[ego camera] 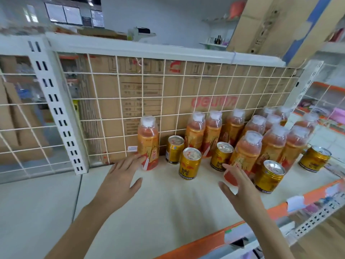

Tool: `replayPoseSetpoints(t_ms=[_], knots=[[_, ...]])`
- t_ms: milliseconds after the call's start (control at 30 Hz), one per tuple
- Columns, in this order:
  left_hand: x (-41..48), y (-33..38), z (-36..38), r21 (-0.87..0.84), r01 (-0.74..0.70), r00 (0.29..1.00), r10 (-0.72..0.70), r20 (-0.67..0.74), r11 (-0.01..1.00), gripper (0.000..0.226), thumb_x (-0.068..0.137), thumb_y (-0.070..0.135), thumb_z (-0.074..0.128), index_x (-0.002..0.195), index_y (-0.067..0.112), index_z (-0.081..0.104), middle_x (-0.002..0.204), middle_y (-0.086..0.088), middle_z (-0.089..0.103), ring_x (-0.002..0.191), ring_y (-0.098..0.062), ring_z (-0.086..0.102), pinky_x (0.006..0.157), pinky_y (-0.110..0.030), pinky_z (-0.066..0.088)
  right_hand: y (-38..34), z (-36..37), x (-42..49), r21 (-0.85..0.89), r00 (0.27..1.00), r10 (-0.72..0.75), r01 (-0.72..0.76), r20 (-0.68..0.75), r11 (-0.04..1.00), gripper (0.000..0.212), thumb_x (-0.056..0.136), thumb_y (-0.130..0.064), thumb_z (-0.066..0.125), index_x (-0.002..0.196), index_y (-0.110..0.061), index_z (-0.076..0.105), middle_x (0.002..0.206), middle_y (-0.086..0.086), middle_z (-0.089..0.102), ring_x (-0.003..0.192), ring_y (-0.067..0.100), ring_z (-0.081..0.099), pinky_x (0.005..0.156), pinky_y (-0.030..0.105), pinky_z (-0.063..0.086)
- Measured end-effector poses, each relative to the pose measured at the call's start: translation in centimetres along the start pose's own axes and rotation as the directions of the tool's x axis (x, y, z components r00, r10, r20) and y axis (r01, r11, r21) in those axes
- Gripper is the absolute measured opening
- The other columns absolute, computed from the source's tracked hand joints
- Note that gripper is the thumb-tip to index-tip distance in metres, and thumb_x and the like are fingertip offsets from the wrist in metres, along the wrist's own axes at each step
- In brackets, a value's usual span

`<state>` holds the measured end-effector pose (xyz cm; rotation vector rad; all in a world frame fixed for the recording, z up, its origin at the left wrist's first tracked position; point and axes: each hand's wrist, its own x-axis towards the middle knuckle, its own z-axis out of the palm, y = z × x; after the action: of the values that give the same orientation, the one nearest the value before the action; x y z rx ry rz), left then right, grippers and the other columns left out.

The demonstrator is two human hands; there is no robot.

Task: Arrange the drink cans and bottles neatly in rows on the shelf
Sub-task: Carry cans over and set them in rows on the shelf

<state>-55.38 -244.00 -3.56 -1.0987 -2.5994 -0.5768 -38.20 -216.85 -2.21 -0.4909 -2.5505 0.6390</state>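
The task is judged to be at an early stage. On the shelf (pixel 168 199), most bottles (pixel 270 139) are bunched loosely toward the right back corner, against the wire grid (pixel 104 101), and no clean rows can be made out among them. A lone bottle (pixel 148 143) is stood upright near the middle of the back edge, well apart from the bunch. Its lower label appears to be touched by the straight fingertips of the left hand (pixel 121 176), which is held open and grips nothing. The right hand (pixel 240 189) is likewise held open with its fingers spread, just before the front bottle (pixel 244 156); contact cannot be told. Five gold cans (pixel 189 163) are scattered among and before the bottles, one of them near the right edge. Cans and bottles remain to be separated and lined up.
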Motion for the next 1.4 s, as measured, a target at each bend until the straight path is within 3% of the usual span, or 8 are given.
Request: replayPoseSetpoints(t_ms=[100, 167, 300, 400, 600, 900, 1100, 1400], knots=[[3.4, 2.0, 1.6, -0.033, -0.033, 0.999, 0.034, 0.011, 0.999, 0.055, 0.092, 0.028, 0.052, 0.143, 0.027, 0.030, 0.146, 0.010, 0.032, 0.134, -0.010, 0.028, 0.105, -0.019, 0.015, 1.3, 1.1, 2.9, 0.021, 0.997, -0.073, 0.073, 0.040, 0.997, 0.050, 0.085, -0.029, 0.066, 0.131, -0.027, 0.046, 0.104, -0.026, 0.043, 0.098, 0.006, 0.049, 0.068, 0.012, 0.035], [5.4, 3.2, 2.6, -0.057, -0.040, 0.999, 0.041, 0.010, 0.998, 0.055, 0.092, 0.027, 0.052, 0.143, 0.027, 0.030, 0.146, 0.009, 0.031, 0.134, -0.011, 0.029, 0.107, -0.022, 0.019, 1.5, 2.3, 5.0, 0.064, 0.989, -0.114, 0.108, 0.097, 0.992, 0.055, 0.085, -0.029, 0.065, 0.135, -0.028, 0.040, 0.118, -0.023, 0.042, 0.108, 0.003, 0.046, 0.078, 0.012, 0.035], [9.1, 4.8, 4.2, -0.085, -0.031, 1.000, 0.031, 0.000, 0.996, 0.053, 0.094, 0.023, 0.049, 0.143, 0.025, 0.030, 0.147, 0.009, 0.031, 0.134, -0.009, 0.028, 0.106, -0.022, 0.023, 1.2, 5.1, 8.7, 0.192, 0.964, -0.162, 0.122, 0.212, 0.974, 0.077, 0.080, -0.039, 0.069, 0.143, -0.030, 0.027, 0.138, -0.014, 0.040, 0.126, 0.005, 0.040, 0.097, 0.020, 0.037], [11.6, 5.5, 5.5, -0.168, -0.013, 1.000, 0.016, 0.015, 0.986, 0.046, 0.096, 0.014, 0.044, 0.141, 0.019, 0.035, 0.144, 0.005, 0.034, 0.131, -0.012, 0.034, 0.108, -0.030, 0.032, 0.6, 6.9, 10.3, 0.201, 0.945, -0.172, 0.118, 0.279, 0.973, 0.088, 0.076, -0.041, 0.073, 0.145, -0.028, 0.021, 0.140, -0.012, 0.040, 0.126, 0.007, 0.041, 0.099, 0.022, 0.038], [14.3, 6.6, 8.5, -0.309, 0.196, 0.981, -0.190, 0.049, 0.930, 0.056, 0.092, 0.026, 0.054, 0.142, 0.015, 0.032, 0.144, 0.000, 0.032, 0.133, -0.016, 0.032, 0.108, -0.030, 0.033, 1.5, 8.6, 10.7, 0.268, 0.946, -0.192, 0.120, 0.261, 0.956, 0.074, 0.076, -0.035, 0.074, 0.136, -0.024, 0.032, 0.129, -0.006, 0.044, 0.117, 0.011, 0.048, 0.093, 0.024, 0.047], [15.2, 7.0, 10.1, -0.205, 0.399, 0.914, -0.404, 0.016, 0.894, 0.077, 0.075, 0.029, 0.075, 0.139, 0.017, 0.035, 0.132, -0.003, 0.034, 0.125, -0.023, 0.036, 0.105, -0.035, 0.036, 4.0, 6.2, 8.8, 0.334, 0.949, -0.144, 0.044, 0.281, 0.942, 0.071, 0.073, -0.032, 0.075, 0.130, -0.034, 0.033, 0.122, -0.018, 0.038, 0.109, 0.001, 0.043, 0.090, 0.022, 0.048], [10.6, 7.6, 9.0, -0.394, 0.384, 0.919, -0.389, 0.072, 0.835, 0.073, 0.066, 0.019, 0.081, 0.128, 0.023, 0.041, 0.120, 0.005, 0.039, 0.117, -0.015, 0.040, 0.097, -0.031, 0.042, 4.6, 5.7, 7.0, 0.451, 0.970, -0.085, -0.028, 0.228, 0.892, 0.070, 0.066, -0.026, 0.080, 0.114, -0.050, 0.035, 0.119, -0.024, 0.046, 0.108, -0.003, 0.050, 0.086, 0.013, 0.045], [0.9, 6.2, 5.8, -0.602, 0.418, 0.879, -0.470, 0.079, 0.681, 0.074, 0.064, 0.006, 0.082, 0.114, 0.037, 0.037, 0.108, 0.019, 0.051, 0.100, -0.004, 0.051, 0.076, -0.013, 0.040, 4.4, 5.1, 3.3, 0.545, 0.979, -0.022, -0.095, 0.205, 0.833, 0.062, 0.065, -0.012, 0.082, 0.104, -0.042, 0.046, 0.103, -0.021, 0.060, 0.099, -0.009, 0.055, 0.080, 0.015, 0.045]])
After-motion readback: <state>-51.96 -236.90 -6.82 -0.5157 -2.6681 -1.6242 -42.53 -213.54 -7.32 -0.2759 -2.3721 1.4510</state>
